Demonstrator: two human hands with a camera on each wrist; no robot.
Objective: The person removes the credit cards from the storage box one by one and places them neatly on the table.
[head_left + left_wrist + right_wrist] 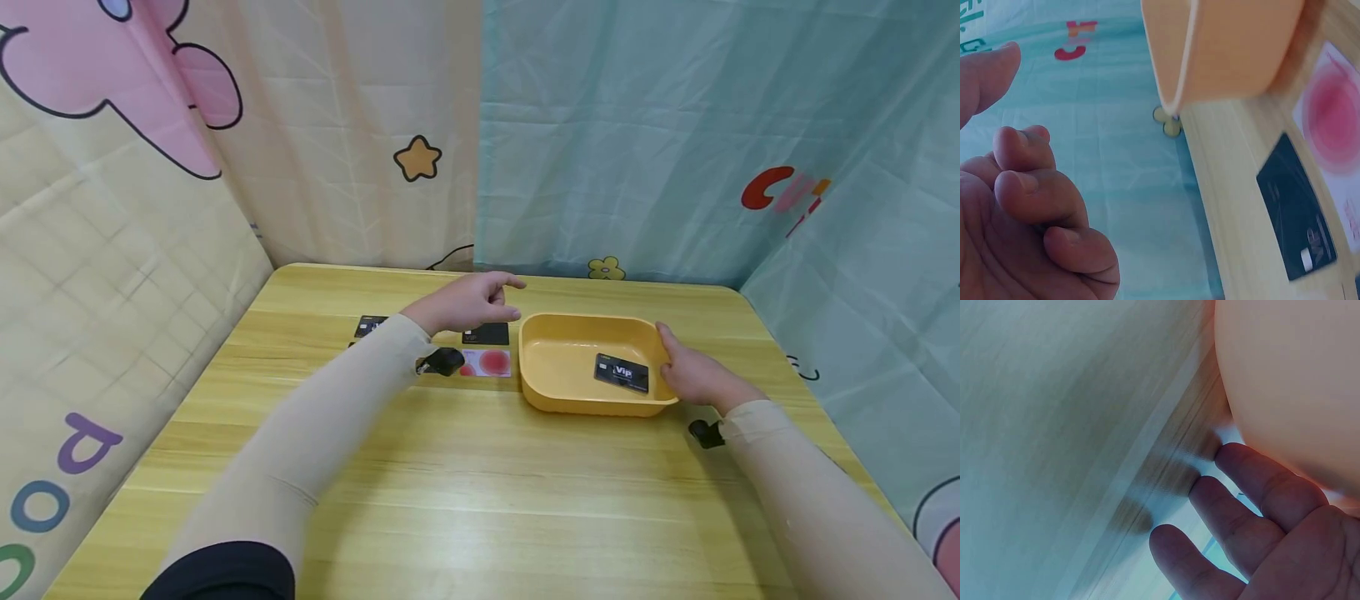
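Observation:
A yellow tray [570, 329] stands on the wooden table, with a black VIP card [621, 372] lying inside it. My right hand [684, 369] rests against the tray's right side, thumb along the rim. In the right wrist view its fingers [1254, 509] lie fairly straight beside the tray's outer wall [1291, 381]. My left hand [480, 302] hovers left of the tray, fingers loosely curled and holding nothing; the left wrist view shows this hand [1029, 200] empty. Below it lie a black card [486, 334] and a white card with pink circles [487, 363].
Another black card [370, 325] lies further left on the table [465, 500]. The left wrist view shows the black card [1297, 234], the pink card [1335, 119] and the tray [1229, 50]. Patterned curtains close in the table at the back and on both sides.

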